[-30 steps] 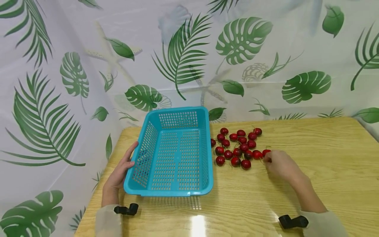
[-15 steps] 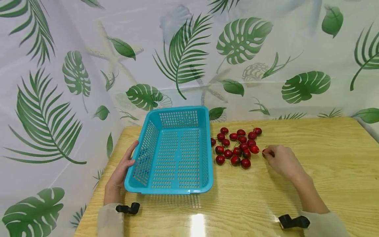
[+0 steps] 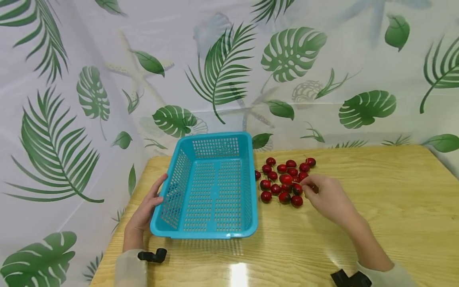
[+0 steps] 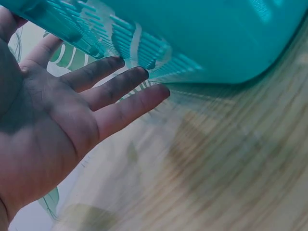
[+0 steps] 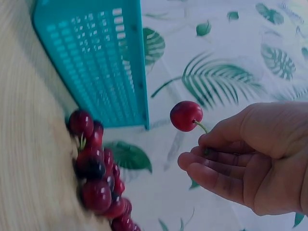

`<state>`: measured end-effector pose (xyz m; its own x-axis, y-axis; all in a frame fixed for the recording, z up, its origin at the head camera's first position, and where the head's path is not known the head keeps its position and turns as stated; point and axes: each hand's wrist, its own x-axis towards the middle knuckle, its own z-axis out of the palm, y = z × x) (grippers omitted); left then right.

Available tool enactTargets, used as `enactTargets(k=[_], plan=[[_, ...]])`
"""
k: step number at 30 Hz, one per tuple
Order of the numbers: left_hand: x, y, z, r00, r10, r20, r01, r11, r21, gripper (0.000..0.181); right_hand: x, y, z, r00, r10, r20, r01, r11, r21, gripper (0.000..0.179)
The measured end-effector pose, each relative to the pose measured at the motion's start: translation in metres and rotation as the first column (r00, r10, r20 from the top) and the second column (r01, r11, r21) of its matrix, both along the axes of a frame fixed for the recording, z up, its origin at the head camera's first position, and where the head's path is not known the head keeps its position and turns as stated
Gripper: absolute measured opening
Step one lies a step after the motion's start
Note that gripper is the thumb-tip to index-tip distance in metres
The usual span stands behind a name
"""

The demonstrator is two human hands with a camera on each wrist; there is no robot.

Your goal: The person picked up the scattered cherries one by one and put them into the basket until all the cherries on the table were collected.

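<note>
A turquoise slotted plastic basket [image 3: 214,235] stands on the table. The left hand [image 3: 145,211] holds its left rim with thumb and index finger over the edge; in the left wrist view the other fingers [image 4: 130,106] extend below the rim, beside the slotted wall. Above the loose cherries, the right hand [image 3: 330,199] pinches the stem of one red cherry [image 3: 285,179]. That cherry [image 5: 186,116] hangs off the fingertips by its green stem in the right wrist view. Several other dark red cherries [image 3: 275,189] lie grouped between basket and right hand.
The wooden table [image 3: 380,191] extends to the right of the cherries. Behind and at the left hangs a white cloth [image 3: 222,52] printed with green leaves. Black mounts [image 3: 153,255] sit on both wrists.
The right hand has picked up a cherry by its stem at the group's right side and carried it left over the other cherries. The left hand stays at the basket rim.
</note>
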<state>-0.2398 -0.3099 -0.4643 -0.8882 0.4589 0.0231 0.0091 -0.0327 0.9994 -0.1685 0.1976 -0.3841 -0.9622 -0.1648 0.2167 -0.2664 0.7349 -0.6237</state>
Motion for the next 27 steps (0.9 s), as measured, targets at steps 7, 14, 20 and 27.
enactTargets(k=[7, 14, 20, 27], plan=[[-0.001, -0.001, 0.001, 1.0, -0.02, -0.021, 0.018, 0.997, -0.073, 0.069, 0.013, -0.039, 0.007, 0.99, 0.097, -0.102, -0.097, 0.995, 0.003, 0.01], [0.0, -0.001, 0.005, 1.0, 0.01, -0.028, -0.013, 0.994, -0.112, 0.07, 0.017, -0.08, -0.002, 0.978, 0.187, -0.088, -0.184, 0.982, 0.041, 0.012], [0.001, 0.001, 0.005, 1.0, 0.02, -0.011, -0.021, 0.996, -0.086, 0.071, 0.016, -0.104, -0.009, 0.981, 0.151, -0.125, -0.137, 0.985, 0.109, 0.008], [0.003, 0.003, 0.001, 1.0, 0.026, -0.007, -0.026, 0.999, -0.046, 0.072, 0.013, -0.12, -0.012, 0.974, 0.134, -0.183, -0.111, 0.985, 0.132, 0.008]])
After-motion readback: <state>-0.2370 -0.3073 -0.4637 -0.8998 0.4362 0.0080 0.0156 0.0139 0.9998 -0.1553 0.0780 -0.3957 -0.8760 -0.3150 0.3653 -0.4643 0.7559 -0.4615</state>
